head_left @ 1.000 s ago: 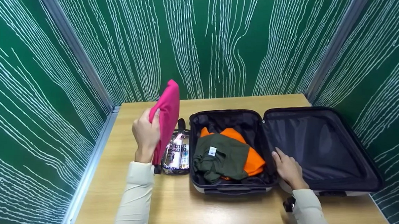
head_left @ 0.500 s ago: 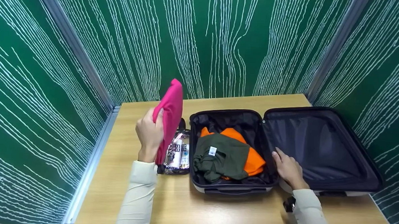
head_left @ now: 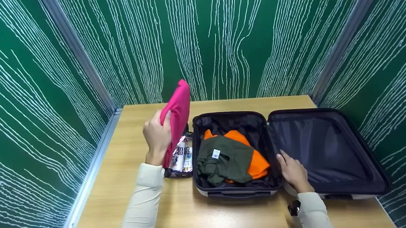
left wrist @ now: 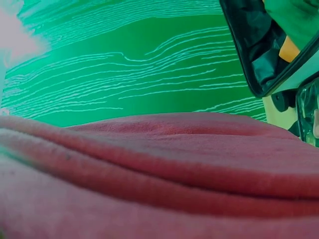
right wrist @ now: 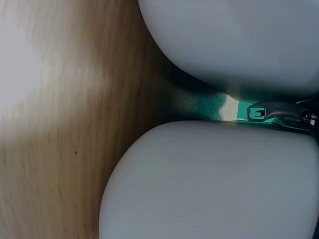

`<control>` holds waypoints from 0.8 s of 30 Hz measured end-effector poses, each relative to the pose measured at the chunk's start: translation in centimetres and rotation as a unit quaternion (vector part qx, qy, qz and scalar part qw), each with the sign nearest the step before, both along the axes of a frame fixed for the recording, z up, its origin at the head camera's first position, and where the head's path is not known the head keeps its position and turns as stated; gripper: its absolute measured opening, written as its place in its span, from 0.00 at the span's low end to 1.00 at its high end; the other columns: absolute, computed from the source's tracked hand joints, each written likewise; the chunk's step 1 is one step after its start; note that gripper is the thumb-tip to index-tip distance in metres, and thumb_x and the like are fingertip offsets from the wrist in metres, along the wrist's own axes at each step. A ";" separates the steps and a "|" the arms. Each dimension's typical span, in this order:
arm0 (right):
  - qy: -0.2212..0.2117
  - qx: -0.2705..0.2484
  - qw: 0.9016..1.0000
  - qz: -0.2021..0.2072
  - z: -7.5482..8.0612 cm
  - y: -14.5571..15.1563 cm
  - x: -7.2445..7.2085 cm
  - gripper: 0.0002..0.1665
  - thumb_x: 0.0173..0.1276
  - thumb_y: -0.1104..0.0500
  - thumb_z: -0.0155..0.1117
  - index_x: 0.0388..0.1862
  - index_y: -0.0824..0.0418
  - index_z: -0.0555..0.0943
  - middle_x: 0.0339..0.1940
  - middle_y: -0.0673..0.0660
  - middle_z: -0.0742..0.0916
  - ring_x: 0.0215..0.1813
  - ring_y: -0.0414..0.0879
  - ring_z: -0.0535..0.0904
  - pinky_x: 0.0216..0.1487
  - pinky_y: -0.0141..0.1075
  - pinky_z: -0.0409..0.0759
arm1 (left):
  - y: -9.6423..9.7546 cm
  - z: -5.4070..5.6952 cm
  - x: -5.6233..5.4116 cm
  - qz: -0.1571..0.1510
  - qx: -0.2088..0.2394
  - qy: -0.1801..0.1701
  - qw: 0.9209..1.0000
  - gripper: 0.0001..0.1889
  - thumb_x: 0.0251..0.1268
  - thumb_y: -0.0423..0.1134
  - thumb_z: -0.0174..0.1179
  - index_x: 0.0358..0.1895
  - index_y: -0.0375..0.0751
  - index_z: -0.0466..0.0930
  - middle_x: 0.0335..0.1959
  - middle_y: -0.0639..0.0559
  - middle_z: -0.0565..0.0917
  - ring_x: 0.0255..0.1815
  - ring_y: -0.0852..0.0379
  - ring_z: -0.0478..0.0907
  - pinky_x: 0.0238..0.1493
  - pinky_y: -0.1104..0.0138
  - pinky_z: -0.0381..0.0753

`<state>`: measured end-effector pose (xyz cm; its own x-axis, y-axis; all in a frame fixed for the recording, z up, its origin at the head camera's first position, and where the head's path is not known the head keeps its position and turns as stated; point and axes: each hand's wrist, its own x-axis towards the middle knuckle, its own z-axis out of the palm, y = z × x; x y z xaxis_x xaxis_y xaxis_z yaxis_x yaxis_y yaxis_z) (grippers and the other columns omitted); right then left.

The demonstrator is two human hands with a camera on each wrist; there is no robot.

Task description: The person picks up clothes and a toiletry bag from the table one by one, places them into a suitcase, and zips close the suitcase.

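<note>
Pink cloth (head_left: 180, 108) is upright in the left hand (head_left: 157, 134), grasped, near the open suitcase (head_left: 242, 191), partly hiding the clear pouch (head_left: 188, 158) in head view. Lower end could snag the pouch if it dips. Right hand (head_left: 293, 171) touches the suitcase edge; can't tell if gripping.

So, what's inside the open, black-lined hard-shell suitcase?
The suitcase holds, in its left half, a dark-green cloth garment with a white label, lying partly over bright-orange cloth. Its right half shows dark lining. Anything beneath the clothes or behind that lining is covered.
</note>
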<state>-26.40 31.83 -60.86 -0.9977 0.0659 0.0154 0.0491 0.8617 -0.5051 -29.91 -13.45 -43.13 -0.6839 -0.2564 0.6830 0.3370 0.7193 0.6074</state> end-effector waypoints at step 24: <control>-0.001 -0.001 1.000 0.001 0.2 -0.1 0.1 0.39 0.84 0.37 0.32 0.78 0.62 0.65 0.66 0.75 0.78 0.61 0.77 0.77 0.56 0.70 0.73 | 1.8 -0.5 -0.1 0.005 0.001 0.021 1.000 0.14 0.74 0.45 0.60 0.32 0.38 0.83 0.13 0.50 0.69 0.15 0.50 0.68 0.19 0.53 0.69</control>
